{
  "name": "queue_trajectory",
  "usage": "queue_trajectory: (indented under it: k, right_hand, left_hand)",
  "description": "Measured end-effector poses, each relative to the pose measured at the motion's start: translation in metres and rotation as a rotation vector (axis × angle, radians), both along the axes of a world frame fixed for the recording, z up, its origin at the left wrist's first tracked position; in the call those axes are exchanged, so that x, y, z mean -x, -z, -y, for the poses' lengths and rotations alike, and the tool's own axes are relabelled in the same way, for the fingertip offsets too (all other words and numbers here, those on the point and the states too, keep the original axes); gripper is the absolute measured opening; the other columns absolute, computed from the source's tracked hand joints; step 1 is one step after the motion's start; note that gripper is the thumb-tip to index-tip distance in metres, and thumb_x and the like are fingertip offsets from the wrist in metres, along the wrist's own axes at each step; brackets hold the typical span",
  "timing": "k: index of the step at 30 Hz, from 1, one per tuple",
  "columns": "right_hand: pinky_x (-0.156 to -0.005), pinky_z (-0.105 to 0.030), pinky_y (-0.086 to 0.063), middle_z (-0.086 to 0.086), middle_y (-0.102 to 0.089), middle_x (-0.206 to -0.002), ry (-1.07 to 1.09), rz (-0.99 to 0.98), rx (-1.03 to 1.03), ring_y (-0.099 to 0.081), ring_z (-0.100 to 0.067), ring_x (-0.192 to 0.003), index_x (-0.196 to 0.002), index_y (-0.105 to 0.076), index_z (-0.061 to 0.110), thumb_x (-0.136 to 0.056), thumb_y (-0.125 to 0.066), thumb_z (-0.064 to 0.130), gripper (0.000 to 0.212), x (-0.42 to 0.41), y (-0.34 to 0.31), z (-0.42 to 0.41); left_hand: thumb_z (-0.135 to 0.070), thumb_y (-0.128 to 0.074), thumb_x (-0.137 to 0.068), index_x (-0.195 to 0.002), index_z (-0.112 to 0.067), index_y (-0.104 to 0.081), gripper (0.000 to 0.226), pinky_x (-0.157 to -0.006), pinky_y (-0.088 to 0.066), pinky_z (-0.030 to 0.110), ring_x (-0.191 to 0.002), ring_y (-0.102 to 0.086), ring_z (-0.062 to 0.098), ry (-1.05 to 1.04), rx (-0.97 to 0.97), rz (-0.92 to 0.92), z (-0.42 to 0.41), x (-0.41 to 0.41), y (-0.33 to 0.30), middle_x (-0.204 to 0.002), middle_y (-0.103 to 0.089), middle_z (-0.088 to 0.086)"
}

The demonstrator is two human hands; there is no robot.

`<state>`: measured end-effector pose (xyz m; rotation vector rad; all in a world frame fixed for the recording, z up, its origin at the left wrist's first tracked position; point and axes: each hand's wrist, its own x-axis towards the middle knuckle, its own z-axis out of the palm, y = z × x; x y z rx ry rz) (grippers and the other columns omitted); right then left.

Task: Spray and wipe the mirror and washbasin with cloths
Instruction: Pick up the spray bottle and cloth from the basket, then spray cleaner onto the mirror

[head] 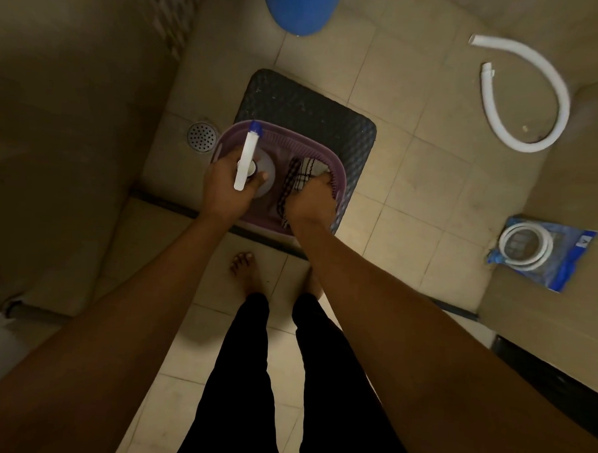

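Cloths in purple basket on floor stool; right hand gripping them, left hand wrapped round spray bottle. Lift both straight up, clear of rim.

Purple basket, checked cloths, blue bucket, white hose

Dim bathroom: beige tiled floor with a round metal drain, a dark woven stool, tiled walls.
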<state>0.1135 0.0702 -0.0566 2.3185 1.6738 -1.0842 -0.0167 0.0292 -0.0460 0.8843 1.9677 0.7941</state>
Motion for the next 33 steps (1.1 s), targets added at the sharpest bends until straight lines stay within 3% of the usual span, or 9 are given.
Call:
queue_trajectory:
  k: [6, 11, 15, 19, 23, 26, 29, 33]
  right_hand:
    - [-0.106, -0.044, -0.047, -0.014, -0.051, -0.141, 0.052, -0.029, -0.027, -0.053, -0.032, -0.128, -0.146, -0.034, 0.006, -0.093, -0.065, 0.023, 0.064, -0.003, -0.012, -0.002]
    - [-0.090, -0.037, -0.056, -0.012, -0.066, -0.117, 0.200, -0.182, -0.028, -0.064, -0.028, -0.108, -0.125, -0.059, 0.004, -0.093, -0.064, 0.016, 0.035, -0.006, -0.024, -0.004]
    - [-0.073, -0.026, -0.047, -0.006, -0.066, -0.102, 0.344, -0.356, 0.063, -0.060, -0.021, -0.089, -0.121, -0.064, 0.007, -0.094, -0.062, 0.017, 0.029, -0.014, -0.041, -0.009]
    - [-0.085, -0.043, -0.058, -0.009, -0.069, -0.107, 0.487, -0.488, 0.187, -0.064, -0.030, -0.098, -0.121, -0.065, 0.008, -0.082, -0.069, 0.013, 0.039, -0.021, -0.062, -0.012]
    - [-0.084, -0.056, -0.058, -0.016, -0.072, -0.096, 0.662, -0.737, 0.237, -0.069, -0.037, -0.092, -0.104, -0.068, 0.008, -0.079, -0.063, 0.004, 0.026, -0.030, -0.087, -0.014]
    - [-0.085, -0.053, -0.058, -0.019, -0.072, -0.106, 0.712, -0.923, 0.271, -0.069, -0.037, -0.098, -0.115, -0.066, 0.005, -0.081, -0.057, 0.005, 0.035, -0.038, -0.104, -0.012]
    - [-0.088, -0.049, -0.056, -0.022, -0.069, -0.117, 0.743, -1.041, 0.285, -0.066, -0.037, -0.105, -0.128, -0.062, 0.002, -0.086, -0.059, 0.010, 0.042, -0.044, -0.119, -0.010]
    - [-0.097, -0.051, -0.053, -0.022, -0.066, -0.124, 0.675, -1.144, 0.261, -0.063, -0.039, -0.116, -0.131, -0.061, 0.003, -0.085, -0.070, 0.021, 0.050, -0.049, -0.138, -0.007]
  left_hand:
    - [-0.023, -0.077, -0.080, -0.117, -0.006, -0.062, 0.043, -0.090, -0.051, 0.031, -0.102, -0.061, 0.016, -0.019, -0.017, -0.006, 0.001, 0.002, -0.009, -0.112, -0.067, 0.012]
    - [-0.025, -0.077, -0.079, -0.118, -0.007, -0.062, 0.045, -0.094, -0.052, 0.033, -0.106, -0.062, 0.016, -0.049, -0.055, -0.005, 0.002, 0.003, -0.023, -0.116, -0.067, 0.011]
    - [-0.028, -0.077, -0.079, -0.118, -0.004, -0.062, 0.048, -0.092, -0.052, 0.034, -0.106, -0.061, 0.018, -0.064, -0.084, 0.002, 0.004, 0.002, -0.041, -0.116, -0.066, 0.013]
    - [-0.028, -0.076, -0.080, -0.119, -0.004, -0.061, 0.048, -0.085, -0.051, 0.026, -0.101, -0.059, 0.013, -0.035, -0.117, -0.011, 0.005, 0.000, -0.064, -0.110, -0.065, 0.007]
    - [-0.027, -0.077, -0.080, -0.101, -0.004, -0.065, 0.034, -0.072, -0.050, 0.020, -0.085, -0.062, 0.013, -0.028, -0.142, -0.059, 0.007, -0.002, -0.089, -0.091, -0.065, 0.005]
    - [-0.029, -0.079, -0.078, -0.068, -0.011, -0.056, 0.030, -0.057, -0.047, 0.023, -0.061, -0.058, 0.015, -0.031, -0.159, -0.146, 0.007, -0.001, -0.107, -0.067, -0.061, 0.006]
    - [-0.029, -0.080, -0.077, -0.066, -0.002, -0.056, 0.038, -0.054, -0.049, 0.036, -0.060, -0.061, 0.028, -0.072, -0.167, -0.186, 0.007, 0.001, -0.125, -0.065, -0.061, 0.018]
    - [-0.025, -0.079, -0.078, -0.067, -0.008, -0.054, 0.032, -0.054, -0.046, 0.027, -0.062, -0.061, 0.025, -0.111, -0.189, -0.183, 0.009, 0.001, -0.152, -0.066, -0.060, 0.015]
